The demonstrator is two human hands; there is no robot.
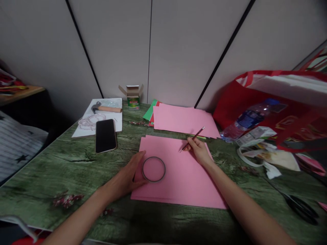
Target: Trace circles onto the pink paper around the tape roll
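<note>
Of the hands, the left (129, 177) lies open against a thin round ring (153, 169) on smooth pink paper (184, 180); the right (198, 150) grips a slim pencil (193, 139).

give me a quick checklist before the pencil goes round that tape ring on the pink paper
1. Tape ring flat on the pink sheet: ok.
2. Left hand steadying the ring's left edge: ok.
3. Right hand gripping the pencil: ok.
4. Pencil tip at the ring: not ok, it is up and right of it.
5. Pencil sharp: cannot tell.
6. Ring fully inside the sheet's edges: ok.
</note>
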